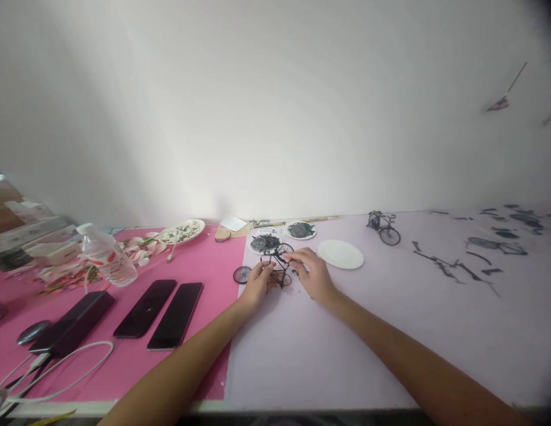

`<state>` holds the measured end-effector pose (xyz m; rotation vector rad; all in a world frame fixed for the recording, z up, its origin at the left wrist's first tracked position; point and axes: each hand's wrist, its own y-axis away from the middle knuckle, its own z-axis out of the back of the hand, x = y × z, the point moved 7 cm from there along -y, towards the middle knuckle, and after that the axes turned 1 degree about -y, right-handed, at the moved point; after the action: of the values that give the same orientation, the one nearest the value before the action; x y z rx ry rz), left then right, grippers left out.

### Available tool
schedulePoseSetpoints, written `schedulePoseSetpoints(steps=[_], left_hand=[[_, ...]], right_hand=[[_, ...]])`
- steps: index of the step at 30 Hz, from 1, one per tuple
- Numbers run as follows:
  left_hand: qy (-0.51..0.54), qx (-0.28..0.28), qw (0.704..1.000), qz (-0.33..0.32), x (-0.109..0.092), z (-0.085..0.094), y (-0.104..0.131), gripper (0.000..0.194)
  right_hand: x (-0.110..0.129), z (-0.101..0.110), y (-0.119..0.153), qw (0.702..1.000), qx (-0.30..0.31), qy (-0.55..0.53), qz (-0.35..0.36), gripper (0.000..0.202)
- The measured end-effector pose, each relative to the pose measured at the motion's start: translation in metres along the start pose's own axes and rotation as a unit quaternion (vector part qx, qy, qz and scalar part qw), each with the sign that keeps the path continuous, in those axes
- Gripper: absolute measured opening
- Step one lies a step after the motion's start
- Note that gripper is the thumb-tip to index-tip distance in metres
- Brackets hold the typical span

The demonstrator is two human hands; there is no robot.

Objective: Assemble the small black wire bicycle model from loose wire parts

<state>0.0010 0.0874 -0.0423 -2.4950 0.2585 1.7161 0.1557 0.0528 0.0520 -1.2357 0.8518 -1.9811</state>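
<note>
A small black model bicycle (279, 273) is between my two hands at the middle of the table. My left hand (258, 284) has its fingers closed on the bicycle's frame from the left. From the right, my right hand (311, 272) pinches at the bicycle's upper part, with thumb and forefinger near the seat or rear wheel. A loose black wheel (242, 274) shows just left of my left hand. Behind the bicycle, one white plate (252, 245) holds black wheels and another plate (314, 234) holds dark parts. Fingertips hide some of the frame.
An empty white plate (341, 254) lies right of my right hand. Farther right stands another model bicycle (384, 228), with scattered black parts (439, 266) beyond. On the pink left side are two phones (175, 316), a black power bank (73, 324), cables and a bottle (109, 257).
</note>
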Motion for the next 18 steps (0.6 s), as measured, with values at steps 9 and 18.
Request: schedulePoseSetpoints(steps=[9,18], left_hand=[[0.006,-0.004,1.0,0.002,0.0003,-0.0003,0.0,0.042],[0.0,0.003,1.0,0.002,-0.0004,-0.0015,0.0003,0.042]], right_hand=[[0.0027,-0.0023,-0.0005,1.0,0.022,-0.021,0.004,0.036],[0.0012,-0.0013,0.0014,1.0,0.018,0.021,0.002,0.026]])
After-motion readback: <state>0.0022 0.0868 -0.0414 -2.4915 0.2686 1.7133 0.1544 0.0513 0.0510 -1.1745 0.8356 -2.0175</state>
